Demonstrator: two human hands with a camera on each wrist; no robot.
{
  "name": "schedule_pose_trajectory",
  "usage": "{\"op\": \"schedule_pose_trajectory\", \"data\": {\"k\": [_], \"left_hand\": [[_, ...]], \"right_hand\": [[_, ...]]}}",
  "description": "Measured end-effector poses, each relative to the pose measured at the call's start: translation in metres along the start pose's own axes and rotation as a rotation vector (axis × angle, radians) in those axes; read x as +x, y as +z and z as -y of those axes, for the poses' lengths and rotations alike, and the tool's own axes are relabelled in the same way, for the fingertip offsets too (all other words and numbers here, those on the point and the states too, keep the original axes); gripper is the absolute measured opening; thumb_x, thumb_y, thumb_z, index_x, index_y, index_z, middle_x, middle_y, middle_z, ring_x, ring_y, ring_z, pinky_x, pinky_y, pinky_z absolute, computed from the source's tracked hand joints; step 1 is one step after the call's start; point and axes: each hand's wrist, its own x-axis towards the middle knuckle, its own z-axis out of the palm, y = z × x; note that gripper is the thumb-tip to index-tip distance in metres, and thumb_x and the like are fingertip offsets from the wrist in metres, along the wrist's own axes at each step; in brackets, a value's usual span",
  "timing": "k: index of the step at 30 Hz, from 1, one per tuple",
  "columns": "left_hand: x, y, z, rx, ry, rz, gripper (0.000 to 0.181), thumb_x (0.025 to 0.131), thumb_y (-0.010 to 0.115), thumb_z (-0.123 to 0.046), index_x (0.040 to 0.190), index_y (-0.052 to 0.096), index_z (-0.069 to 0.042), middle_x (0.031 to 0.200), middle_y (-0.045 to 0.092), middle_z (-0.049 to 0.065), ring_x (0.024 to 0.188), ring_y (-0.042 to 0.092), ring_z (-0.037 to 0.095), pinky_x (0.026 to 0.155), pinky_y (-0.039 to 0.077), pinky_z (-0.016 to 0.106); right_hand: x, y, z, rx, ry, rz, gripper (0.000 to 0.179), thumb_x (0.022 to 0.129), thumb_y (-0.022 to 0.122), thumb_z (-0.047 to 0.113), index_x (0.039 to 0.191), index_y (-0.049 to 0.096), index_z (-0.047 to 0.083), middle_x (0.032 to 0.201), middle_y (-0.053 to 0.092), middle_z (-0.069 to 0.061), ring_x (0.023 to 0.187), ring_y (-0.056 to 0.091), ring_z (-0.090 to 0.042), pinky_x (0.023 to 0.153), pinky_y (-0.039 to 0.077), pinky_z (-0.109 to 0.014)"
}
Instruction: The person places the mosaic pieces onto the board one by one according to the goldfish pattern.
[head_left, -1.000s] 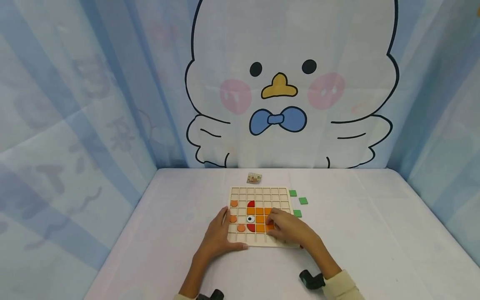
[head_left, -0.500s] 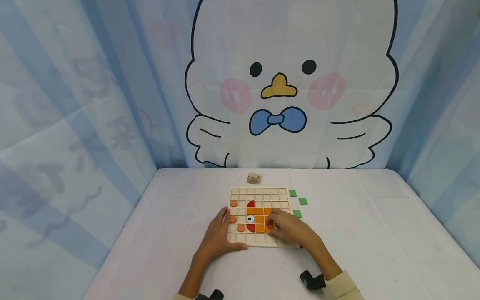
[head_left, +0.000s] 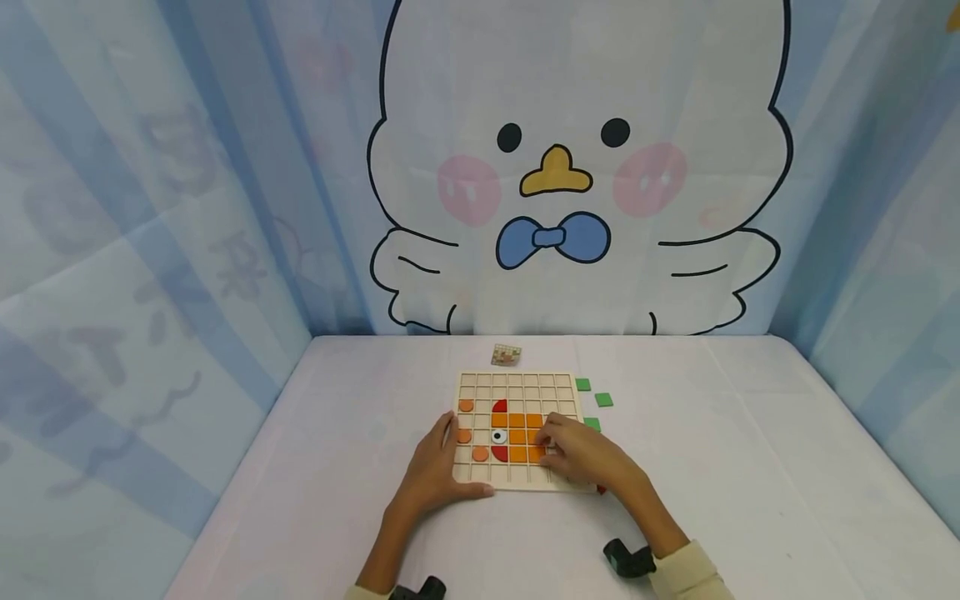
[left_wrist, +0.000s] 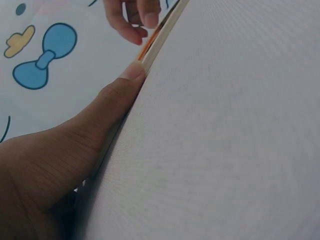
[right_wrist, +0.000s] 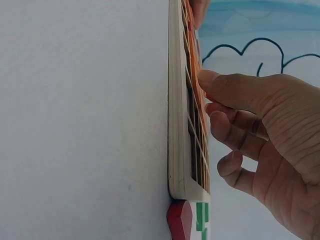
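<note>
A pale wooden grid board (head_left: 517,392) lies on the table with orange squares (head_left: 517,454), red quarter-round pieces (head_left: 499,453), orange discs (head_left: 480,453) and a white eye disc (head_left: 499,436) in its cells. My left hand (head_left: 431,471) rests at the board's near left corner, fingers along the left side, its straight thumb pressing the front edge. Above the right part of the grid, my right hand (head_left: 577,450) pinches a small red piece (right_wrist: 210,97) between thumb and fingers, close to the orange squares; most of the piece is hidden behind the thumb.
Several green squares (head_left: 603,400) lie right of the board. A red piece (right_wrist: 180,220) sits by its near right corner. Behind the board is a small patterned card or packet (head_left: 506,355). A printed curtain (head_left: 555,292) hangs beyond the table's back edge.
My right hand has shifted slightly to the right over the grid, baring more of the orange squares. My left hand stays at the board's corner. The head view has shifted a little.
</note>
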Motion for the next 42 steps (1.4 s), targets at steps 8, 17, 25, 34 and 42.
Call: {"op": "schedule_pose_trajectory", "data": {"k": [8, 17, 25, 34, 42], "left_hand": [[0.000, 0.001, 0.001, 0.000, 0.006, -0.010, 0.134, 0.059, 0.077, -0.074, 0.156, 0.016, -0.005, 0.162, 0.016, 0.013, 0.144, 0.028, 0.034, 0.115, 0.032, 0.052], [0.000, 0.000, 0.001, -0.002, 0.011, -0.013, 0.134, 0.059, 0.078, -0.073, 0.156, 0.017, -0.003, 0.162, 0.016, 0.014, 0.145, 0.028, 0.034, 0.116, 0.031, 0.052], [0.000, 0.001, 0.001, -0.008, 0.006, -0.009, 0.132, 0.060, 0.078, -0.071, 0.156, 0.017, -0.003, 0.162, 0.017, 0.014, 0.145, 0.028, 0.034, 0.117, 0.030, 0.051], [0.000, -0.002, 0.000, -0.019, 0.001, -0.014, 0.132, 0.059, 0.079, -0.070, 0.156, 0.017, -0.003, 0.162, 0.016, 0.014, 0.144, 0.028, 0.034, 0.116, 0.030, 0.052], [0.000, 0.000, 0.000, -0.015, -0.010, -0.015, 0.133, 0.058, 0.079, -0.071, 0.156, 0.017, -0.004, 0.163, 0.016, 0.013, 0.145, 0.028, 0.033, 0.117, 0.030, 0.051]], "right_hand": [[-0.005, -0.005, -0.011, 0.002, 0.016, -0.013, 0.023, 0.086, 0.075, 0.024, 0.105, 0.071, 0.012, 0.098, 0.058, 0.008, 0.083, 0.054, -0.006, 0.079, 0.054, -0.027], [-0.014, -0.011, -0.025, 0.017, 0.066, -0.043, 0.021, 0.087, 0.075, 0.020, 0.105, 0.070, 0.011, 0.101, 0.060, 0.004, 0.083, 0.052, -0.008, 0.078, 0.053, -0.027], [-0.019, -0.013, -0.038, -0.007, 0.159, -0.069, 0.020, 0.086, 0.074, 0.016, 0.104, 0.068, 0.010, 0.100, 0.059, 0.003, 0.084, 0.050, -0.010, 0.079, 0.051, -0.030], [-0.021, -0.017, -0.055, -0.027, 0.183, -0.107, 0.027, 0.084, 0.077, 0.015, 0.107, 0.069, 0.006, 0.103, 0.059, -0.001, 0.080, 0.050, -0.011, 0.071, 0.050, -0.026], [-0.018, -0.021, -0.064, -0.076, 0.188, -0.134, 0.033, 0.082, 0.079, 0.013, 0.112, 0.068, 0.003, 0.108, 0.060, -0.008, 0.083, 0.052, -0.014, 0.077, 0.054, -0.031]]}}
